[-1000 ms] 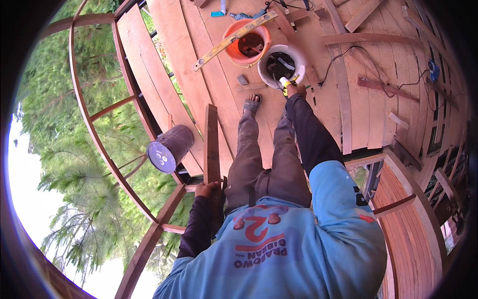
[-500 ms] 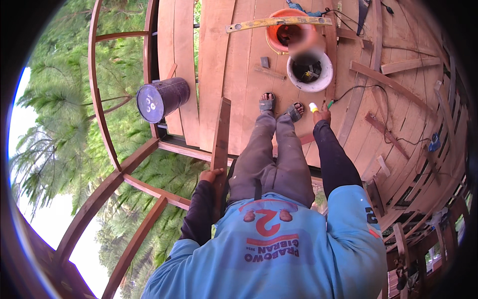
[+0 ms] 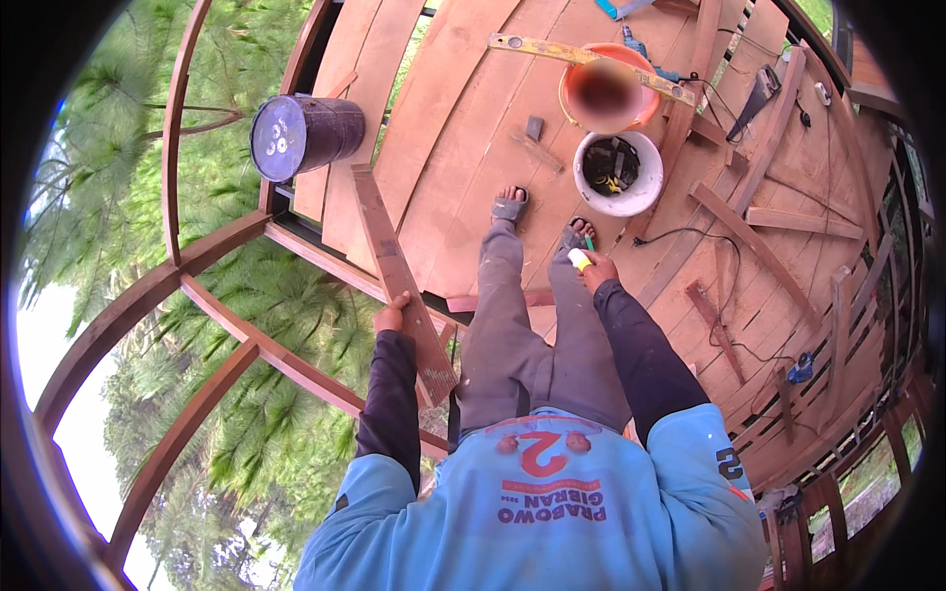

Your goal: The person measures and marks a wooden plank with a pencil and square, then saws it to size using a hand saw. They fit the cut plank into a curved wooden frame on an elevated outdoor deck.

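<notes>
My left hand (image 3: 392, 313) is closed round the edge of a reddish-brown wooden plank (image 3: 382, 231). The plank slants beside my left leg, its near end by my hip and its far end reaching toward the dark drum. My right hand (image 3: 598, 272) is closed on a small white-and-yellow bottle-like object (image 3: 579, 259), held in front of my right shin. A slim green piece (image 3: 589, 241) sticks out beside it; whether the two are joined I cannot tell.
A dark drum (image 3: 305, 136) lies near the deck's left edge. A yellow spirit level (image 3: 532, 47) rests across an orange bucket (image 3: 650, 103). Beside it stands a white bucket (image 3: 645, 187) with dark contents. Loose boards (image 3: 754, 246), a handsaw (image 3: 757, 98), cables and a blue power tool (image 3: 800, 368) lie on the right.
The plank has swung its far end leftward, with my left hand moving up along with it. My right hand has come lower and closer to my legs with the bottle-like object. The view has turned.
</notes>
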`<state>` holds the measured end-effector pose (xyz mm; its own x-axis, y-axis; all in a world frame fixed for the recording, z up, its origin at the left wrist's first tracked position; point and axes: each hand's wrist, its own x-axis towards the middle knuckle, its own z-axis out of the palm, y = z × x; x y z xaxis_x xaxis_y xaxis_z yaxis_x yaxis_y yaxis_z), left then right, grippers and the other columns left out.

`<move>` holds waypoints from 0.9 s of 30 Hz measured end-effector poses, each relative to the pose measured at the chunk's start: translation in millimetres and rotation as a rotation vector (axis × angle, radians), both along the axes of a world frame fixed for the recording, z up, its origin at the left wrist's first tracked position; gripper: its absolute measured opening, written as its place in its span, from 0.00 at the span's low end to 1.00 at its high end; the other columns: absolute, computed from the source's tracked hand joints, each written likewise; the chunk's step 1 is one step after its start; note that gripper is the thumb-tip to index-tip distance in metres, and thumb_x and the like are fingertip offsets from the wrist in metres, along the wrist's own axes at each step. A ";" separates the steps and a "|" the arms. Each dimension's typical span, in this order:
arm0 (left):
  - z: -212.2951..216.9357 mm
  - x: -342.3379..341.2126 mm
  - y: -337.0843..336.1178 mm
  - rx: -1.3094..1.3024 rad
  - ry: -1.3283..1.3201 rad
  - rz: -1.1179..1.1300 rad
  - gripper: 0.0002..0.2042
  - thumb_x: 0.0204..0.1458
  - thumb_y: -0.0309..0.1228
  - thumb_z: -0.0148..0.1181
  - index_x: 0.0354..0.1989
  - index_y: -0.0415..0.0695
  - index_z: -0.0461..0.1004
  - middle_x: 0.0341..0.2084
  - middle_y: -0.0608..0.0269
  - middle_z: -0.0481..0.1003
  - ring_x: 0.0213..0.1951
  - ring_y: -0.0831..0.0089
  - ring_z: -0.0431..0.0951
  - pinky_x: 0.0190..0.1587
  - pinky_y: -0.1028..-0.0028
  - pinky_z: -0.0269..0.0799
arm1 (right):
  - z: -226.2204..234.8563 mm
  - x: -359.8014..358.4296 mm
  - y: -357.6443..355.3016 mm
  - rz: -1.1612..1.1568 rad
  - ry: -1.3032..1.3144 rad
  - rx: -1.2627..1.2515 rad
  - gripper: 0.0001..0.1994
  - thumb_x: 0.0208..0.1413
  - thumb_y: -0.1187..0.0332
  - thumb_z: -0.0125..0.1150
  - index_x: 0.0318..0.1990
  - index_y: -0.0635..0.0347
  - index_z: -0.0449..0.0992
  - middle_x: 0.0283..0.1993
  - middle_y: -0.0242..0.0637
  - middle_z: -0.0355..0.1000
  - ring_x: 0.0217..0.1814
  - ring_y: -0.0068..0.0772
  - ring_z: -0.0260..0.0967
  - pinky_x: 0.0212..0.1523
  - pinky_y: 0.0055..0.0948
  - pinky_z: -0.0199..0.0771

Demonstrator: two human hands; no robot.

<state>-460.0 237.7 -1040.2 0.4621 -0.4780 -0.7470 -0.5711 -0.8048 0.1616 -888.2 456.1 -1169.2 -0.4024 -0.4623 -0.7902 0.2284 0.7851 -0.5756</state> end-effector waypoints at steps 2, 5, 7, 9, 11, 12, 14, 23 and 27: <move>-6.7 -24.2 -4.5 -0.070 0.019 0.117 0.26 0.45 0.45 0.76 0.42 0.31 0.82 0.35 0.52 0.83 0.35 0.67 0.84 0.40 0.69 0.79 | 2.9 -20.4 -17.9 0.150 -0.018 0.034 0.19 0.54 0.77 0.54 0.52 0.60 0.82 0.40 0.39 0.81 0.39 0.29 0.77 0.40 0.28 0.74; -57.1 -9.5 -8.7 -0.254 0.298 0.485 0.22 0.52 0.40 0.71 0.48 0.34 0.80 0.38 0.54 0.83 0.36 0.64 0.83 0.41 0.66 0.81 | -16.1 -28.7 -21.9 0.302 0.002 -0.041 0.16 0.56 0.77 0.54 0.50 0.62 0.82 0.34 0.36 0.80 0.33 0.25 0.76 0.34 0.28 0.74; -78.9 -21.2 -22.3 -0.320 0.408 0.587 0.21 0.54 0.38 0.69 0.49 0.33 0.78 0.37 0.54 0.82 0.35 0.63 0.83 0.40 0.64 0.82 | -32.9 -25.7 -27.6 0.399 0.148 -0.065 0.17 0.55 0.75 0.55 0.51 0.61 0.82 0.37 0.40 0.81 0.38 0.32 0.78 0.41 0.30 0.75; -95.7 -36.6 -40.7 -0.358 0.510 0.632 0.23 0.54 0.37 0.69 0.49 0.28 0.74 0.37 0.52 0.82 0.33 0.61 0.83 0.37 0.63 0.82 | -47.2 -16.8 -41.0 0.403 0.144 0.014 0.17 0.54 0.73 0.57 0.51 0.57 0.82 0.45 0.46 0.81 0.49 0.44 0.78 0.55 0.34 0.73; -138.2 -41.5 -54.1 -0.410 0.542 0.694 0.21 0.55 0.36 0.67 0.49 0.29 0.74 0.36 0.52 0.82 0.32 0.59 0.83 0.37 0.62 0.82 | -91.9 -2.4 -44.1 0.520 0.294 -0.009 0.17 0.55 0.72 0.58 0.52 0.54 0.83 0.48 0.45 0.80 0.51 0.45 0.77 0.56 0.36 0.72; -164.8 -41.7 -62.0 -0.438 0.558 0.727 0.21 0.56 0.35 0.67 0.49 0.30 0.74 0.36 0.53 0.82 0.32 0.59 0.83 0.37 0.62 0.82 | -118.5 4.6 -49.6 0.580 0.370 -0.022 0.17 0.55 0.71 0.58 0.52 0.52 0.83 0.49 0.45 0.80 0.52 0.46 0.76 0.57 0.37 0.72; -214.3 -28.9 -73.8 -0.463 0.548 0.766 0.15 0.57 0.36 0.65 0.45 0.37 0.75 0.36 0.53 0.81 0.34 0.57 0.82 0.41 0.58 0.81 | -132.1 22.6 -83.3 0.558 0.270 0.022 0.17 0.56 0.68 0.61 0.53 0.49 0.82 0.50 0.45 0.79 0.55 0.47 0.75 0.57 0.39 0.71; -404.9 -103.9 -124.4 -0.559 0.685 1.011 0.14 0.59 0.35 0.61 0.50 0.42 0.73 0.44 0.56 0.79 0.47 0.57 0.79 0.57 0.56 0.73 | -321.6 54.2 -146.9 0.409 0.524 0.099 0.27 0.55 0.61 0.65 0.63 0.56 0.72 0.67 0.47 0.66 0.69 0.51 0.62 0.67 0.49 0.63; -461.5 -127.6 -138.1 -0.499 0.851 0.904 0.17 0.58 0.33 0.62 0.55 0.44 0.70 0.54 0.57 0.75 0.56 0.58 0.74 0.64 0.52 0.65 | -384.2 48.2 -158.3 0.357 0.752 0.072 0.36 0.52 0.60 0.69 0.69 0.56 0.66 0.70 0.49 0.61 0.72 0.53 0.57 0.68 0.52 0.59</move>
